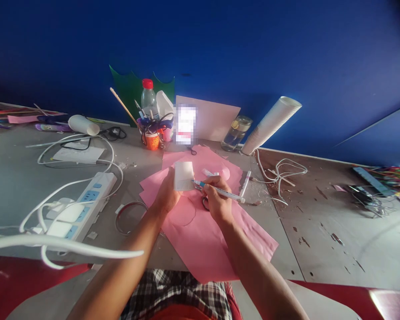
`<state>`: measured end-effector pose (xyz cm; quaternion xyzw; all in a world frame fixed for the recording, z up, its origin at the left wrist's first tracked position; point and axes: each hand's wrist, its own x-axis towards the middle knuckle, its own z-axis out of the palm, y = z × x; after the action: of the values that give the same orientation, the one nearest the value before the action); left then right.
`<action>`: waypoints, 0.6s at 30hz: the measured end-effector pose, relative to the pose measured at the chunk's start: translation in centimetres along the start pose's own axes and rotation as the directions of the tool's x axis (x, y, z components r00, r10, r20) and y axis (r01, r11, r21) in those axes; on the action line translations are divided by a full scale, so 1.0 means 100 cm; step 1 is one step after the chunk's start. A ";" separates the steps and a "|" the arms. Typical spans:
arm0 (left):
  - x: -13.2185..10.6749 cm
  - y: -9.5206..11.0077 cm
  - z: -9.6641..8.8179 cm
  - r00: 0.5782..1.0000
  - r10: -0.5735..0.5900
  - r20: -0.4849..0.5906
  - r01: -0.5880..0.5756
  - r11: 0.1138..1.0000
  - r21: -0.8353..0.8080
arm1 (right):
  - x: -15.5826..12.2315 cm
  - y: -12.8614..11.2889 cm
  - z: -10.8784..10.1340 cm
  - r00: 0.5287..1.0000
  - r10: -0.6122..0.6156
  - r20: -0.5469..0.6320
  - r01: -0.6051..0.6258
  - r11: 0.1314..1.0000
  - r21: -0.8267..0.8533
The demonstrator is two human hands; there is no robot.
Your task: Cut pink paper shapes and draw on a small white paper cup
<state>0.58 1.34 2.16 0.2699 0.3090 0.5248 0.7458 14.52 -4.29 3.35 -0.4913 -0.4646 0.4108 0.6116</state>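
Observation:
A white paper cup (184,174) is in my left hand (168,193), whose fingers wrap round its side. My right hand (218,198) grips a marker pen (225,193) with a white barrel and a blue end. The pen's tip points at the cup's lower right side; whether it touches I cannot tell. Beneath both hands lie overlapping sheets of pink paper (200,249). Beside the right hand, a dark scissor handle (205,203) shows in part. Another white pen (245,183) rests to the right.
A power strip (91,200) with white cables stands on the left, and a tape roll (117,220) is near my left forearm. Behind are an orange cup (152,141), a red-capped bottle (148,98), a blurred bright screen (186,124), a glass jar (236,134) and stacked paper cups (270,126).

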 end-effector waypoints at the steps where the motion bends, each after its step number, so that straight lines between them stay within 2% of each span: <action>1: 0.000 0.000 0.000 1.000 0.001 0.003 -0.001 1.000 -0.001 | -0.001 -0.001 0.001 1.000 0.008 -0.002 -0.008 1.000 -0.008; 7: 0.000 -0.001 0.000 1.000 -0.003 -0.010 0.003 1.000 -0.004 | -0.002 -0.005 0.003 0.999 0.037 0.006 -0.037 0.999 -0.022; 18: 0.006 -0.002 -0.011 1.000 -0.004 -0.007 0.004 0.998 -0.070 | 0.001 -0.003 0.000 0.998 0.062 0.008 -0.062 0.998 -0.012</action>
<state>0.05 1.92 1.23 0.2413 0.2935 0.5348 0.7548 14.55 -4.30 3.68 -0.5072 -0.4543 0.4288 0.5938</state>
